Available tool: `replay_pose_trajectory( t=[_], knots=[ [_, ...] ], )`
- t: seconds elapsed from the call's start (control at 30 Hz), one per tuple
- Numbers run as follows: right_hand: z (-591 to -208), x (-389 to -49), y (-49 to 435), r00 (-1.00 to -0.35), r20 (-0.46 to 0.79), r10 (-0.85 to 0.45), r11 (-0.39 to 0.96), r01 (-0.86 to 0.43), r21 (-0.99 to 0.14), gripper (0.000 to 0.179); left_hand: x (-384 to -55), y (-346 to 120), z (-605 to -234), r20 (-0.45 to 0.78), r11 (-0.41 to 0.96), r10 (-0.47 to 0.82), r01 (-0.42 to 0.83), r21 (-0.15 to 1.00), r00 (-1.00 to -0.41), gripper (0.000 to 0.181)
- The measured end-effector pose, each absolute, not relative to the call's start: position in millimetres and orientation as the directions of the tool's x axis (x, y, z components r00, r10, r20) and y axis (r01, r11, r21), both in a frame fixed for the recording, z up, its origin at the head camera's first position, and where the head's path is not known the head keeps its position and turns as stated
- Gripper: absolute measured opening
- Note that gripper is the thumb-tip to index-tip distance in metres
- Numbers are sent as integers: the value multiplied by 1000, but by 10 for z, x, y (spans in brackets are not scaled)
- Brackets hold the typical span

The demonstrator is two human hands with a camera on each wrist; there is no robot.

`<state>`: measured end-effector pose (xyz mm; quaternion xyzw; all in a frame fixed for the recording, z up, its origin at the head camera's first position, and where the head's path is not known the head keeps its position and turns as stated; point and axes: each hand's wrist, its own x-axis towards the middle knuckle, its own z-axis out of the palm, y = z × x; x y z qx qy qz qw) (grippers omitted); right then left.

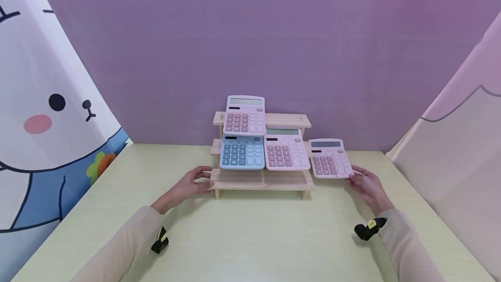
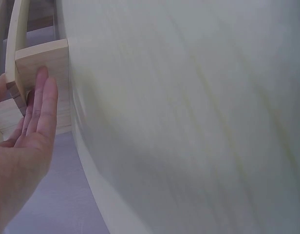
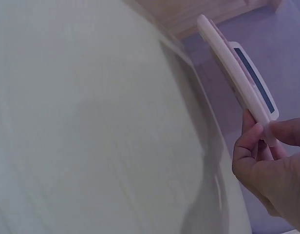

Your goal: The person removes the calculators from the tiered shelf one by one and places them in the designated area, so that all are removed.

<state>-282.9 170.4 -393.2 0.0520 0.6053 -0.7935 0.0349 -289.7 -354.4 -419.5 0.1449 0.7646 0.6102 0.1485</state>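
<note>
Gripping the end of the lowest board, your left hand [image 1: 189, 185] has its thumb on one side and its fairly straight fingers on the other, against the leg of the three-tiered pale wooden stand [image 1: 262, 179]. Your right hand [image 1: 369, 189] pinches the near right corner of a pale pink rectangular calculator [image 1: 328, 160] between thumb and curled fingers — it is tilted, raised off the pale yellow-green table [image 1: 250, 238], just right of the stand, with its keys and grey display facing you. Your hands are well apart, one on each side of the stand.

On the middle tier, a light blue calculator [image 1: 242, 153] leans at left, with a second pale pink calculator [image 1: 287, 151] just beside it at right — this one lies between the blue one and the one you hold. A third pale pink calculator [image 1: 245, 116] leans on the top tier at left and hides the blue one's display. A plain purple cloth backdrop [image 1: 274, 38] rises at the far side; a white and blue cartoon-printed cloth [image 1: 55, 151] hangs at left.
</note>
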Motion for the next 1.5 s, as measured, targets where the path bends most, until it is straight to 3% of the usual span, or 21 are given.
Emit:
replay_pose_trajectory(
  t=[0.23, 0.5, 1.07, 1.5],
  knots=[
    [-4027, -2860, 1712, -992, -128, 15, -239, 120, -964, 37, -2885, -3538, -4181, -61, 228, 393, 33, 973, -917, 65],
    [-4068, -2890, 1709, -986, -161, 37, -186, 152, -971, 63, -2882, -3533, -4178, -60, 236, 390, 37, 971, -919, 64],
    [-4104, -2927, 1687, -984, -168, 61, -74, 164, -984, 62, -2885, -3532, -4181, -59, 237, 392, 39, 971, -918, 64],
    [-4081, -2952, 1656, -965, -220, 143, 203, 246, -948, 59, -2889, -3534, -4185, -62, 232, 391, 33, 972, -919, 65]
  ],
)
